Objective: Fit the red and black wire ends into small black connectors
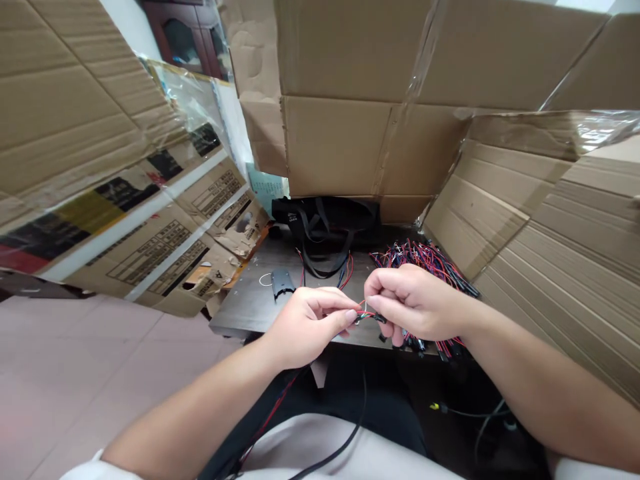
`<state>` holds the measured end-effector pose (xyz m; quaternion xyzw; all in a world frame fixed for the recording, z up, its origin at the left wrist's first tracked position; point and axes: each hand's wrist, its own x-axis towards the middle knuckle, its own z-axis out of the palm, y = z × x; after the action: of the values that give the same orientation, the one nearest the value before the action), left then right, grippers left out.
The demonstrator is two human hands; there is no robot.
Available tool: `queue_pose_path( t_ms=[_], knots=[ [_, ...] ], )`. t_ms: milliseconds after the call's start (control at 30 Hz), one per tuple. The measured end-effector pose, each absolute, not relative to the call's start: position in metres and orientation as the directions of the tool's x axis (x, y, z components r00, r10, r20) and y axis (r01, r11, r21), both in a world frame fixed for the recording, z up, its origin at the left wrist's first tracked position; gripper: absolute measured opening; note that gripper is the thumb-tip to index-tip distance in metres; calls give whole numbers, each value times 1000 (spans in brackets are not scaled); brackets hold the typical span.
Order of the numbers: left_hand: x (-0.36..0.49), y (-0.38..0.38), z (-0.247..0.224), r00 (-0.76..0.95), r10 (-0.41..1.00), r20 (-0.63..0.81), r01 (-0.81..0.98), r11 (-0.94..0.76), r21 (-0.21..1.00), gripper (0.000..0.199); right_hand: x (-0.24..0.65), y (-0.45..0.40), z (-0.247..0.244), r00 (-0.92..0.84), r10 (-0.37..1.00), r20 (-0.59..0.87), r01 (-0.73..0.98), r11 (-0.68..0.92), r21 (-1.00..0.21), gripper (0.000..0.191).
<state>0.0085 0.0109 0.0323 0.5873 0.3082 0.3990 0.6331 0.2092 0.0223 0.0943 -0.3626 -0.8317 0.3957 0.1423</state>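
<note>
Bare forearms (195, 400) reach up from the bottom of the view. Left hand (310, 327) and right hand (415, 300) are both closed in fingertip pinches on a thin red-and-black wire lead (367, 316) ending in a small black connector (377, 319), held above a dark table (245, 317). Behind the right hand lies a tangled heap of red, black and blue wires (420, 261). A black plastic part (283, 283) and black bag (325, 217) sit on the table, with cardboard sheets (350, 147) around it.

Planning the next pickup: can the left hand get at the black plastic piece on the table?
Probably yes: the black plastic piece lies on the dark tabletop just past the left hand, nothing visible between them. That hand pinches red and black wires, though, and would likely need to release them.
</note>
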Motion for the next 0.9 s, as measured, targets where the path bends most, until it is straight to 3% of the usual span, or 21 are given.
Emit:
queue_pose_path(
  t_ms=[100,233,600,767,900],
  knots=[
    [6,3,21,374,908,189,-92,-166,982,14,202,22,90,-682,718,-136,517,343,-784,11],
    [3,-1,14,290,929,230,-4,-239,971,13,198,22,85,-663,731,-161,530,306,-791,11],
    [9,0,16,406,906,122,-147,-67,987,21,192,28,85,-703,710,-33,544,508,-668,10],
    [16,-1,12,374,920,113,-110,-77,991,30,188,28,80,-681,730,-62,597,504,-624,10],
    [16,1,11,387,912,133,-50,-123,991,27,189,30,85,-692,701,-172,614,445,-652,11]
  ],
)
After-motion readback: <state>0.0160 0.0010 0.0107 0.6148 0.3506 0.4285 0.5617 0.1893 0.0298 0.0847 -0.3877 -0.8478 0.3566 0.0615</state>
